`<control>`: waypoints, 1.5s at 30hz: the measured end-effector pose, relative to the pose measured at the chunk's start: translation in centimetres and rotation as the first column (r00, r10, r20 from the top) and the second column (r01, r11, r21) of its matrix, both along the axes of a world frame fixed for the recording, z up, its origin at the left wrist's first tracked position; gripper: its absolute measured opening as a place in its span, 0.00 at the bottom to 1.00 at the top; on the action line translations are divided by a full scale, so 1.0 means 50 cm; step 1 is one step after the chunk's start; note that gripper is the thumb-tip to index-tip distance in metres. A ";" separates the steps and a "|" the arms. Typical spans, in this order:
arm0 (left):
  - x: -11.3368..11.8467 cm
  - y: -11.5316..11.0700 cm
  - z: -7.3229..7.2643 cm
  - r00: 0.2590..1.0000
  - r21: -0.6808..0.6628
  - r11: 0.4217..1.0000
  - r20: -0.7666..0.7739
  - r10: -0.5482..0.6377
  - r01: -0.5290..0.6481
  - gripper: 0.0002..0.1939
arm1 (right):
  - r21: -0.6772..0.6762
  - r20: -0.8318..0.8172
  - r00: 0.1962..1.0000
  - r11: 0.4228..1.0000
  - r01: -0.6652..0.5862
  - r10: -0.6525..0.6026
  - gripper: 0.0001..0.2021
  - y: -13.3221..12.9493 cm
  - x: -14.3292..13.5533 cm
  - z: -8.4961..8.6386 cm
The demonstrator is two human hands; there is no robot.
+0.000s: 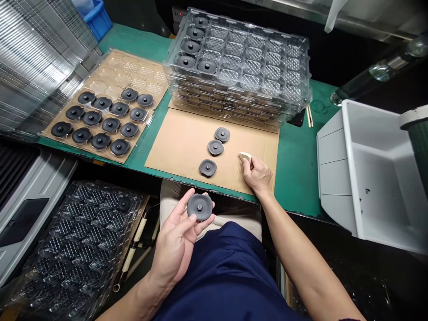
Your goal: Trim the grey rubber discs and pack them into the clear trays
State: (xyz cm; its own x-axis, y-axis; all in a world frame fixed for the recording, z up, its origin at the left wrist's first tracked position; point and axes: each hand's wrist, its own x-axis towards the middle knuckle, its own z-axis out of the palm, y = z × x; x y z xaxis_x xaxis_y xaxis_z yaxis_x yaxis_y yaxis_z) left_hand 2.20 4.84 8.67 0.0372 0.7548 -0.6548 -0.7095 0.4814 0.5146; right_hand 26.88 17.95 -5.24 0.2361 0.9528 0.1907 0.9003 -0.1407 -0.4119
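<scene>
Pale light fell over the tabletop and brown cardboard, its source out of view, while the space below sank into near-black. Soft, faint shadows lay beside the black discs. White glare streaked the ribbed sheets at upper left, and small highlights speckled the stacked clear trays. The middle looked fairly sharp; toward the borders, shapes stretched and leaned, with softer detail at the far corners.

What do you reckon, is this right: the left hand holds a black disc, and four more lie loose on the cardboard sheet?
Not quite: the head view shows three loose discs on the cardboard sheet, not four. The left hand does hold a black disc.
</scene>
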 end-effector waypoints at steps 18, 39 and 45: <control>-0.014 -0.011 -0.019 0.969 0.145 0.988 -0.245 -0.013 0.049 0.39 | 0.211 -0.203 0.635 0.666 -0.715 0.746 0.08 -0.172 -0.161 0.258; -0.016 -0.008 0.011 0.970 0.119 0.993 -0.243 0.021 0.008 0.41 | 0.010 -0.758 0.510 0.789 -0.615 0.407 0.13 -0.161 -0.135 0.297; -0.015 -0.002 0.021 0.978 0.074 0.997 -0.208 0.028 -0.013 0.45 | -0.073 -0.864 0.474 0.890 -0.449 0.169 0.18 -0.163 -0.113 0.251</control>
State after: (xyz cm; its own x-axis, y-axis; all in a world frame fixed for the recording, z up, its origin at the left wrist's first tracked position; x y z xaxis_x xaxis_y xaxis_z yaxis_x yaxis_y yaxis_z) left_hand 1.44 4.74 9.73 -0.1108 0.7992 -0.5907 -0.5919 0.4244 0.6852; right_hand 21.21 9.82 7.31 -0.1717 0.9689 -0.1781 0.1787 -0.1472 -0.9728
